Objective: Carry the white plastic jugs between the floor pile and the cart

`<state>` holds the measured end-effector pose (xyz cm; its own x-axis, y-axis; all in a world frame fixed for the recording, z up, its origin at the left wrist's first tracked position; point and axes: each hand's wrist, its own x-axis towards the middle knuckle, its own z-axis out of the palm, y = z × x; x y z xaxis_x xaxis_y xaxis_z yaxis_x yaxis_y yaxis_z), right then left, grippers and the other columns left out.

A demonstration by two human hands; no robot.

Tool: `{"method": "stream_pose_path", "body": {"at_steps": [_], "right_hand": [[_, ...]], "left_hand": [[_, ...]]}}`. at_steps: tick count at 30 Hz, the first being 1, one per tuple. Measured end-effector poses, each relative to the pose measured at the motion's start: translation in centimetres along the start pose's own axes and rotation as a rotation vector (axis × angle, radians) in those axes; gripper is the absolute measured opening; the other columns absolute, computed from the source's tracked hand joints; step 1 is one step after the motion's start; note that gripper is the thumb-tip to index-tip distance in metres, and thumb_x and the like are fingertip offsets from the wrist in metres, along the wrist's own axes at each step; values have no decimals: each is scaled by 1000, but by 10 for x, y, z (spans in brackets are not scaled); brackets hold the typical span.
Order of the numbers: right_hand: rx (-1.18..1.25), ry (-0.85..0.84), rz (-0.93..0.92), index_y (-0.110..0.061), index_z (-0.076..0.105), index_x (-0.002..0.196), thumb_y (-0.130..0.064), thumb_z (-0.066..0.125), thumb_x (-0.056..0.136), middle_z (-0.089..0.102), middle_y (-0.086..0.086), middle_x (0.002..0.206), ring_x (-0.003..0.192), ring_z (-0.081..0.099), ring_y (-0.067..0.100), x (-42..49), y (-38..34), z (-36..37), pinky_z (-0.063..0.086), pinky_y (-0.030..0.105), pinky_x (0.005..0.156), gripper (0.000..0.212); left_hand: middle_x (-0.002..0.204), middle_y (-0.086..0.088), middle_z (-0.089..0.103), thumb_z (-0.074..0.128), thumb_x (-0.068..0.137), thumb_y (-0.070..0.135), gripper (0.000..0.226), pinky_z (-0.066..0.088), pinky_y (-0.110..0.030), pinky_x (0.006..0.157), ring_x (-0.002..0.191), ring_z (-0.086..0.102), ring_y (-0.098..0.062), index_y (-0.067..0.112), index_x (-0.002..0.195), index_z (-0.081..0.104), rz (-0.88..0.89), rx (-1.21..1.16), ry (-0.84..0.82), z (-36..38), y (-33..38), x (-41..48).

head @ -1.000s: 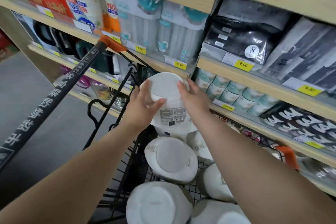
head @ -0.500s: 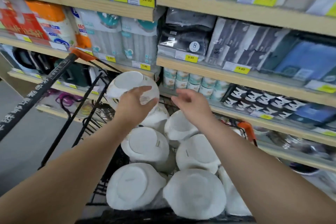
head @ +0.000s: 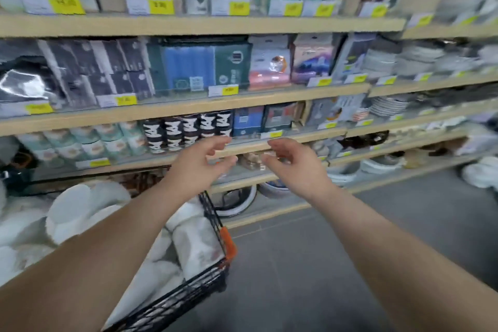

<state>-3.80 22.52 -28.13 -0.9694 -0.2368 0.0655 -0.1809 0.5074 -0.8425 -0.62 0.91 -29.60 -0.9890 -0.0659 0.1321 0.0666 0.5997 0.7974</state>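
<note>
While both hands hover empty with fingers loosely spread, the left hand [head: 200, 162] and right hand [head: 292, 163] face the shelf edge [head: 250, 147]; the white bowls [head: 72, 210] lie low-left in the black basket [head: 213, 213], nearer the left hand.

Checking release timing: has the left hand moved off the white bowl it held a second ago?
Yes. The left hand is empty, raised before the shelf edge, right of the basket.
</note>
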Motion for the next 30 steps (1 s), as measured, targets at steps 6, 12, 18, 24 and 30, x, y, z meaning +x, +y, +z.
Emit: {"method": "stream_pose_path", "body": {"at_steps": [6, 12, 18, 24, 30], "right_hand": [[16, 250, 145, -25, 66, 110, -33, 71, 85, 65, -17, 95, 101, 61, 6, 1, 75, -115, 45, 16, 84, 27], [-34, 498, 315, -22, 64, 120, -39, 69, 85, 64, -9, 104, 101, 60, 3, 28, 141, -216, 40, 15, 80, 39], [-7, 789, 457, -23, 65, 116, -37, 70, 85, 62, -12, 97, 96, 61, 6, 43, 195, -311, 46, 21, 84, 34], [1, 962, 596, -24, 65, 117, -39, 71, 84, 65, -6, 105, 98, 63, 7, 33, 264, -394, 47, 20, 77, 37], [9, 1038, 653, -23, 65, 117, -39, 71, 84, 66, -2, 110, 98, 63, 10, 37, 352, -490, 52, 27, 85, 37]], "left_hand": [[105, 16, 64, 75, 81, 39, 35, 42, -15, 80, 91, 56, 8, 43, 112, 59, 137, -86, -235, 127, 79, 78], [105, 15, 64, 76, 82, 30, 36, 47, -27, 87, 91, 58, -2, 51, 104, 55, 291, -175, -462, 242, 145, 181], [106, 8, 64, 76, 81, 30, 35, 46, -22, 87, 92, 59, -3, 43, 109, 58, 428, -212, -678, 346, 220, 266], [104, 16, 64, 76, 81, 33, 40, 50, -33, 94, 93, 61, -9, 35, 118, 63, 471, -212, -820, 457, 279, 311], [106, 15, 63, 76, 81, 34, 39, 48, -30, 95, 98, 62, -14, 39, 117, 60, 502, -226, -896, 582, 345, 348]]}}
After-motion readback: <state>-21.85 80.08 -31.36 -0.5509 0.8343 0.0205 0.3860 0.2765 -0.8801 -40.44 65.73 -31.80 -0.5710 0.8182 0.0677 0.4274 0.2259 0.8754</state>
